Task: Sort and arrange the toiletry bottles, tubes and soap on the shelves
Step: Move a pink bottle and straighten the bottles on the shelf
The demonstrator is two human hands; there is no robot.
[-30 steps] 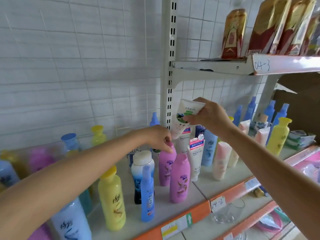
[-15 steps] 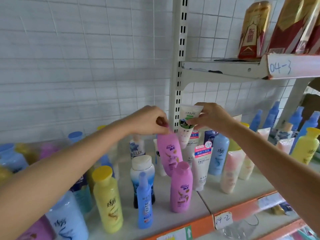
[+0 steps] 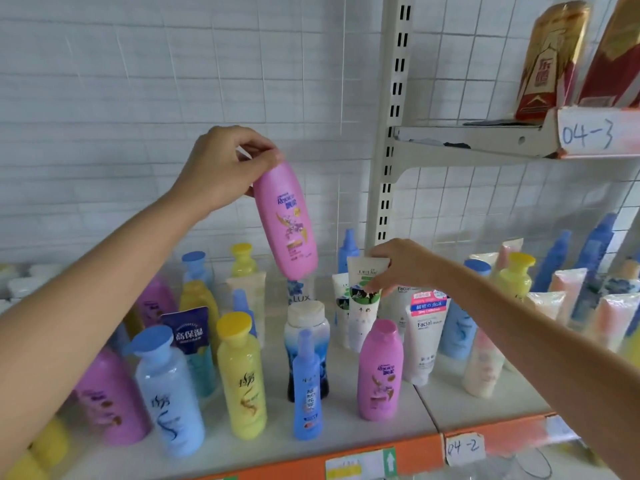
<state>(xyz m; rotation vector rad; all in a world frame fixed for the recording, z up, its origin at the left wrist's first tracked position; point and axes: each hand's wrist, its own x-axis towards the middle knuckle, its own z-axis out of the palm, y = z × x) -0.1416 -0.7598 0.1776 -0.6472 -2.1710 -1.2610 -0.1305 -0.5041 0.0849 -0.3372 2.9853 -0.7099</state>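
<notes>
the lower shelf [image 3: 346, 427], white with an orange front edge tagged 04-2, carries the crowd of bottles and tubes; an upper shelf [image 3: 485, 147] tagged 04-3 juts out at the top right with red-and-gold packets [image 3: 554, 57] on it. the left hand [image 3: 221, 168] is raised well above the lower shelf, its fingers [image 3: 263, 155] curled around the cap end of a pink shampoo bottle [image 3: 287, 220], which hangs tilted in the air with its base pointing down toward the back of the shelf. the right hand [image 3: 401, 265] reaches in near the back edge beside the slotted upright post [image 3: 391, 133], thumb and fingers pinching the top of a white facial tube [image 3: 363, 306] that stands upright among other white tubes. near the front edge, from left to right, stand a pale blue bottle [image 3: 169, 393], a yellow bottle [image 3: 242, 375], a slim blue spray bottle [image 3: 306, 386] and a second pink bottle [image 3: 379, 372]. just behind the spray bottle stands a white-capped blue-and-white bottle [image 3: 306, 327]. more pink, yellow and blue bottles crowd the left end, partly hidden by the left forearm.
</notes>
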